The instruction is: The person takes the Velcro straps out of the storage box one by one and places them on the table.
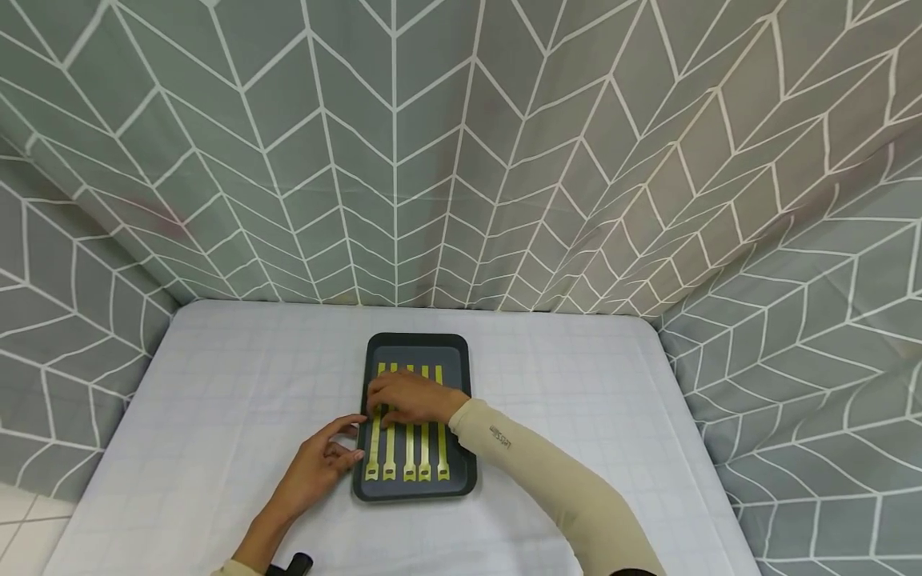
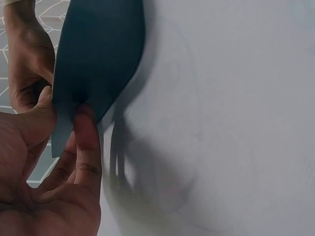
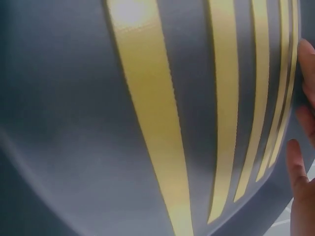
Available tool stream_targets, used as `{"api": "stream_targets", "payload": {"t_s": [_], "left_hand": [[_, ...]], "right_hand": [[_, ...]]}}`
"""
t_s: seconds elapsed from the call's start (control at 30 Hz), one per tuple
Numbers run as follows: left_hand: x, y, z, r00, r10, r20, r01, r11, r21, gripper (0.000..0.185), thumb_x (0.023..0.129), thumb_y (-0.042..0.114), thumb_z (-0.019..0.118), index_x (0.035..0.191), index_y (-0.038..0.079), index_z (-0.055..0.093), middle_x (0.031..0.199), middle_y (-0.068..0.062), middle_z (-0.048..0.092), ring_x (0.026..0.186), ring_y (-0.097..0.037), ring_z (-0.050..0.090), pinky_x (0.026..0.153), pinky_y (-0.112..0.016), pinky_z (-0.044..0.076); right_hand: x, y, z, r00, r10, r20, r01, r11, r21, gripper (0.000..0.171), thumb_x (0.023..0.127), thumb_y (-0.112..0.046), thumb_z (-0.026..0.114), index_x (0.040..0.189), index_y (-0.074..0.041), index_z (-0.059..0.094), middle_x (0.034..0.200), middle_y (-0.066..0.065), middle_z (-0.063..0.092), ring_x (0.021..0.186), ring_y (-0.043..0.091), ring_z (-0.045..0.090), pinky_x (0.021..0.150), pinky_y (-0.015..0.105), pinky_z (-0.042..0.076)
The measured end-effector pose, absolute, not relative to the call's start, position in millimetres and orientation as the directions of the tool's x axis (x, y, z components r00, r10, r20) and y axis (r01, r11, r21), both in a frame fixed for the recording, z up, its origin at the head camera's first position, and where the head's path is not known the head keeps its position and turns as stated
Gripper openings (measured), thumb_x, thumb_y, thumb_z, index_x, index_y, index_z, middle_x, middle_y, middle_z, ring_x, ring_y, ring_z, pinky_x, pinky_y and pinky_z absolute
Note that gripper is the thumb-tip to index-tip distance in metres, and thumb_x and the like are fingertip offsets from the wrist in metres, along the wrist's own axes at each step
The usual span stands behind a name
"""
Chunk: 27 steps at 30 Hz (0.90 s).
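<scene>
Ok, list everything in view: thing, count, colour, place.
Tray: 1, dark grey, on the cover.
Strips: 5, yellow, side by side in the tray.
Cover: 1, white, beneath the tray.
Patterned fabric: count unclear, grey with white lines, behind and both sides.
Floor tiles: a few, whitish, lower left of head view.
Gear: 2 pieces, black, bottom edge of head view.
Sleeves: 2, beige, on the arms.
Left hand: 1, pinches the tray's left edge.
Right hand: 1, across the strips; grip unclear.
</scene>
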<state>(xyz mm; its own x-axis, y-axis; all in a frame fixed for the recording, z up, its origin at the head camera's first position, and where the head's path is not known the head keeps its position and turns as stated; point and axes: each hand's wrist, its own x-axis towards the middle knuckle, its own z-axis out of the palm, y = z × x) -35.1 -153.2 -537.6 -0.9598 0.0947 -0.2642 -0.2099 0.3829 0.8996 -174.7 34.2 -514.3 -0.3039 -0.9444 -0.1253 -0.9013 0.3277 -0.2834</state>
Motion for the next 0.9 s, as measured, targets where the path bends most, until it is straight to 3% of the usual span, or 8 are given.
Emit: {"api": "stream_targets", "payload": {"t_s": [0.2, 0.53, 0.9], "left_hand": [[-36, -153, -540, -0.959, 0.105, -0.265, -0.213, 0.353, 0.911, 0.055, 0.09, 0.006, 0.073, 0.141, 0.02, 0.054, 0.127, -0.017, 0.058, 0.083, -0.012, 0.068, 0.067, -0.024, 0.05], [-36, -153, -539, -0.956, 0.095, -0.279, -0.228, 0.36, 0.905, 0.055, 0.091, 0.006, 0.072, 0.141, 0.019, 0.054, 0.127, -0.017, 0.057, 0.085, -0.013, 0.068, 0.067, -0.024, 0.05], [-37, -152, -538, -0.953, 0.088, -0.289, -0.241, 0.354, 0.904, 0.055, 0.091, 0.004, 0.072, 0.141, 0.018, 0.054, 0.126, -0.017, 0.058, 0.086, -0.014, 0.068, 0.068, -0.024, 0.05]], "right_hand": [[-178, 29, -523, -0.3, -0.942, -0.154, -0.907, 0.331, -0.259, 0.021, 0.089, -0.04, 0.075, 0.107, -0.031, 0.075, 0.111, -0.014, 0.063, 0.108, 0.004, 0.054, 0.093, 0.026, 0.042], [-181, 27, -523, -0.316, -0.93, -0.187, -0.874, 0.362, -0.325, 0.017, 0.085, -0.041, 0.078, 0.1, -0.033, 0.078, 0.107, -0.014, 0.062, 0.114, 0.005, 0.054, 0.113, 0.036, 0.033], [-178, 28, -530, -0.312, -0.937, -0.156, -0.889, 0.346, -0.301, 0.012, 0.087, -0.039, 0.077, 0.098, -0.035, 0.078, 0.102, -0.015, 0.06, 0.11, 0.004, 0.052, 0.118, 0.038, 0.028]]}}
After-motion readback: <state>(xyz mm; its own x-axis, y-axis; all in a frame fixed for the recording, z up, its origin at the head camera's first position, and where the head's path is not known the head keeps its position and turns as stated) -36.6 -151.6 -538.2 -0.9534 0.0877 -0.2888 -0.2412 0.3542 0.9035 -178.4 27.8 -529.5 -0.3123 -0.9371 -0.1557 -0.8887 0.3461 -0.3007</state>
